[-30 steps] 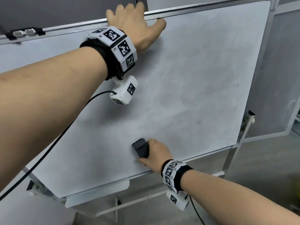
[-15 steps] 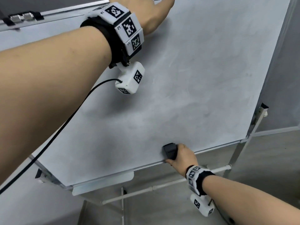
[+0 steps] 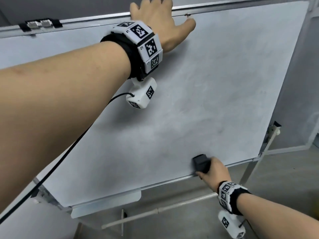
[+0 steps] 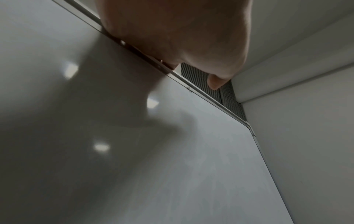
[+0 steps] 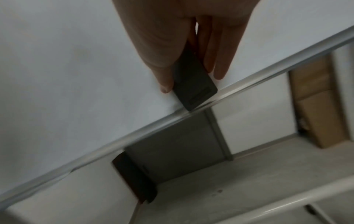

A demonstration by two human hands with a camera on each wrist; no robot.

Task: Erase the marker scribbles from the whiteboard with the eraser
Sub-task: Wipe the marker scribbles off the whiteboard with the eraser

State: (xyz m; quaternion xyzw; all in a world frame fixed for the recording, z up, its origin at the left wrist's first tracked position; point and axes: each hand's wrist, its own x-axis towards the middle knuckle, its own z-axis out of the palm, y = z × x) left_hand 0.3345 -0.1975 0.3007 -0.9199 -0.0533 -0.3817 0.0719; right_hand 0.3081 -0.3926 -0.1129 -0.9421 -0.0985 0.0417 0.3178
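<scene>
While my left hand (image 3: 158, 25) rests over the top rail of the whiteboard (image 3: 215, 94), fingers hooked over the metal edge and thumb laid out flat against the white face, my right hand (image 3: 213, 171) works down at the board's bottom rail. There I grip the eraser (image 3: 201, 163), a small dark block, with my thumb along one side of it and my fingers along the other, its flat face pressed to the board. In the right wrist view the eraser (image 5: 193, 84) has its lower corner touching the bottom rail, with my thumb tip beside it on the white surface. The board's face is a smeared pale grey all over, with faint cloudy streaks across its middle and toward the bottom rail; I cannot make out any clear marker lines on it. In the left wrist view my left hand (image 4: 172, 33) sits on the top rail, one fingertip poking past it in front of a slatted vent (image 4: 216, 91) behind the board. A metal clip (image 3: 39, 24) sits on the top rail, well to the left of my left hand. Below the bottom rail hangs a white tray (image 3: 105, 202), and under that the grey bars of the stand (image 3: 155, 211) cross over a concrete floor.
</scene>
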